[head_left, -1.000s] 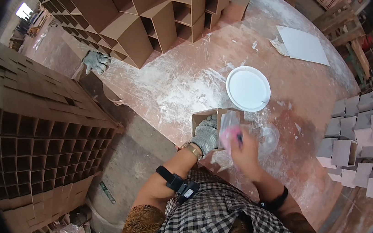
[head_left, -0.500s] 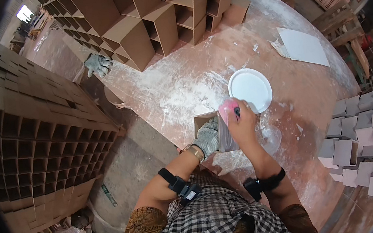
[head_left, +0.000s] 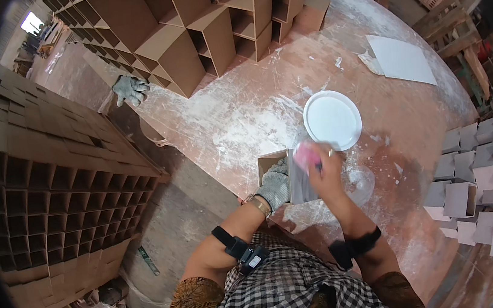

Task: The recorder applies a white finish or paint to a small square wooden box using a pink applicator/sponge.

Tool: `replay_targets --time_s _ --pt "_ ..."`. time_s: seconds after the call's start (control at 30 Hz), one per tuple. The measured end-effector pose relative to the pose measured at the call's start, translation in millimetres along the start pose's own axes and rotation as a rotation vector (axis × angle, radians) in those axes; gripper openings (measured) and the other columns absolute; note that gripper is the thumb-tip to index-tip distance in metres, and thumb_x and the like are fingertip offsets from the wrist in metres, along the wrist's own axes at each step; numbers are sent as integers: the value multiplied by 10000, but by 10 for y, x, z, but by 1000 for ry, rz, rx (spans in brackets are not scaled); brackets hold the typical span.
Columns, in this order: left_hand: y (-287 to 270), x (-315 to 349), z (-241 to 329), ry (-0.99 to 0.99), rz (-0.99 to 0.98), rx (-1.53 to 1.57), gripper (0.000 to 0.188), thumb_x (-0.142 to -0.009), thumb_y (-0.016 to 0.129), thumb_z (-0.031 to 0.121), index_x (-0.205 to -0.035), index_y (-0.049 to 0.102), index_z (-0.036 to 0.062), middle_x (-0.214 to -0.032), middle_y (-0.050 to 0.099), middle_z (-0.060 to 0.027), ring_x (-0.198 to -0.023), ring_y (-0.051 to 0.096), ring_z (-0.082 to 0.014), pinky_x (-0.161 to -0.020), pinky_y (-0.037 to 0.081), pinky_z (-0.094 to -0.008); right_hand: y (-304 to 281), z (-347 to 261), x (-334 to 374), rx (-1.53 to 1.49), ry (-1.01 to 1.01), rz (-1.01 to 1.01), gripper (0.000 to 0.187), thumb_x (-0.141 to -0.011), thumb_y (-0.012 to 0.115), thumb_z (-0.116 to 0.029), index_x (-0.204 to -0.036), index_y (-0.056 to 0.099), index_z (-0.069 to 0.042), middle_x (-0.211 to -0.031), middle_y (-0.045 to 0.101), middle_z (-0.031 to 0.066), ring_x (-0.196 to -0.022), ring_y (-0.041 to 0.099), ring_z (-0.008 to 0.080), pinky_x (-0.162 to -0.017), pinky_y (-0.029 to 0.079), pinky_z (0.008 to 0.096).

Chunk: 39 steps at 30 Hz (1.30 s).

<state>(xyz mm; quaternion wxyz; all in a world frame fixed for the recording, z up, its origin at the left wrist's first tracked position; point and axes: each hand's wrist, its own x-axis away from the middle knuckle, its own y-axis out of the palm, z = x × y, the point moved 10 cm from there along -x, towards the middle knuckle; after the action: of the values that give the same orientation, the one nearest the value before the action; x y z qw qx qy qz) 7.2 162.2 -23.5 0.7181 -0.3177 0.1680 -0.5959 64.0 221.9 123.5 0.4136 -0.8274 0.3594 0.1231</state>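
My left hand, in a grey knitted glove, reaches into an open cardboard box and steadies it from inside; its fingertips are hidden there. Pale grey covers the box's right side. Bare and closed, my right hand grips a pink pad-like object with a small dark part at my fingers. Motion blurs the pink object, and its exact kind cannot be made out. It is over the upper part of the box's grey side. Just beyond my right hand lies a round white tub or lid.
Cardboard compartment boxes stand stacked at the table's far side. A grey glove lies by the left edge. White board lies far right, grey-white boxes at right. Another box stack rises left. White residue marks the table.
My right hand has shifted slightly down and right with the pink object, which now looks blurred. My left hand stays inside the box.
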Motion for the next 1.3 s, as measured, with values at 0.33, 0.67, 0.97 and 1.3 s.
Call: replay_targets --time_s 0.33,0.67,0.97,1.3 --pt "33 38 -35 -37 -93 58 554 -791 591 369 -1237 473 62 -1247 491 -173 -1158 468 -306 -983 365 -356 -13 375 -45 -108 47 -11 328 -724 560 -56 -1048 614 -60 -950 613 155 -893 578 323 -756 461 371" --pt "-149 108 136 -63 -107 -71 593 -779 603 370 -1269 452 73 -1301 447 -166 -1199 432 -294 -1002 349 -350 -260 219 582 -119 38 -61 400 -680 512 11 -1059 607 -73 -943 601 170 -863 578 339 -730 478 376" --pt "-57 140 -7 -118 -119 131 496 -828 561 342 -1244 480 83 -1254 508 -119 -1177 459 -246 -991 355 -332 -384 266 928 -120 194 34 332 -717 527 -18 -1042 589 -53 -938 584 166 -839 565 350 -759 455 406" --pt "123 160 -154 138 -119 -384 421 -847 532 338 -1206 526 118 -1186 567 -72 -1119 512 -201 -929 412 -312 -238 619 195 -74 102 125 468 -598 491 39 -1041 597 -65 -938 588 148 -831 560 342 -724 450 431"
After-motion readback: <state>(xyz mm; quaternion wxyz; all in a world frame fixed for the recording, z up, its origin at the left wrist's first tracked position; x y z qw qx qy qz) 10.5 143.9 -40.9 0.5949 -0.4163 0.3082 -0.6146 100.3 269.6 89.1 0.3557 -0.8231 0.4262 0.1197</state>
